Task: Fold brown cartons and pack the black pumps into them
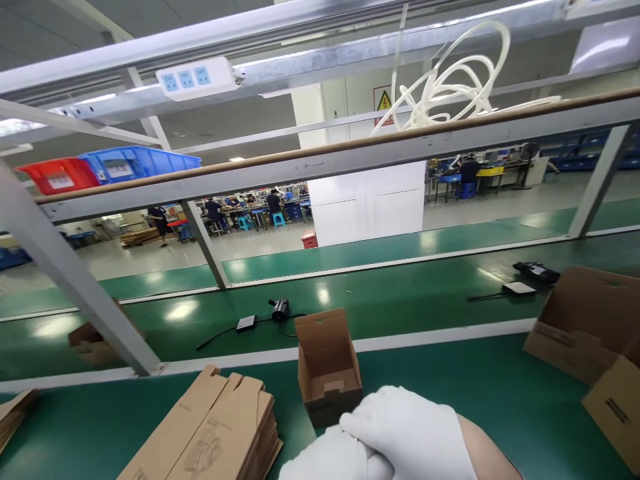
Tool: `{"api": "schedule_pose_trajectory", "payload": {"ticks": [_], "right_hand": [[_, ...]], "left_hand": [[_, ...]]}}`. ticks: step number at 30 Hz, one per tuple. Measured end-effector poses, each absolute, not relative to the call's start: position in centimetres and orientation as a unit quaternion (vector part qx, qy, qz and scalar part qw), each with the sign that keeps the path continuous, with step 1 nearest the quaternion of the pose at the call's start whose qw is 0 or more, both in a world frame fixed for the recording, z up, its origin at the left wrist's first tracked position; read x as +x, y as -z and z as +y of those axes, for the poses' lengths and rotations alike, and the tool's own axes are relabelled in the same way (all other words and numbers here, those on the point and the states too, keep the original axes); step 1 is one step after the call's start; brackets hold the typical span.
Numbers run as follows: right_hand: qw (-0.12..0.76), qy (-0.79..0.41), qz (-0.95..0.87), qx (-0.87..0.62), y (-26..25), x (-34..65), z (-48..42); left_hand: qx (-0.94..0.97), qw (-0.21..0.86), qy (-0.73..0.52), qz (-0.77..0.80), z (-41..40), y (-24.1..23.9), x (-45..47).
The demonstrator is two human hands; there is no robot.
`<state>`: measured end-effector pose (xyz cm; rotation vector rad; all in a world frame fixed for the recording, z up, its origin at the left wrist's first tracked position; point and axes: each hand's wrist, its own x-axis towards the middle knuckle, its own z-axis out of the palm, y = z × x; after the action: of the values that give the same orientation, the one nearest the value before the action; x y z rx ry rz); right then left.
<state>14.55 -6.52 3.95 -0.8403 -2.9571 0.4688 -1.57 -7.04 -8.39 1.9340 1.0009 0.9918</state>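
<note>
Bright overhead light glares off the green belt (400,293); the frame tilts, its edges bowed and slightly soft.

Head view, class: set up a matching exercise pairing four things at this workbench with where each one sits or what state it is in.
Things:
1. small carton
2. stack of flat cartons
3. blue bin
4. power strip

Places or states:
A. fixed to the overhead rail
B. folded flat, piled at lower left
C. standing open just beyond the gloved hands
D. up on the shelf beside a red bin

Pairs: 1-C, 2-B, 3-D, 4-A
</note>
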Motion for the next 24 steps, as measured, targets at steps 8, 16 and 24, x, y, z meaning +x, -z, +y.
{"api": "schedule_pose_trajectory", "payload": {"ticks": [8, 16, 24], "right_hand": [[0.034, -0.165, -0.95, -0.264, -3.4, 15.3, -5.7], [0.159, -0.221, -0.857, -0.437, -4.2, 20.6, -4.1], [0.204, -0.237, -0.7, -0.642, 2.3, 24.6, 9.0]], "left_hand": [[0.856, 0.308, -0.162, 0.383, -6.3, 3.2, -0.6], [0.906, 0.168, 0.113, 0.372, -6.9, 2.0, 0.9], [0.878, 0.254, -0.052, 0.402, -5.5, 15.8, 10.4]]}}
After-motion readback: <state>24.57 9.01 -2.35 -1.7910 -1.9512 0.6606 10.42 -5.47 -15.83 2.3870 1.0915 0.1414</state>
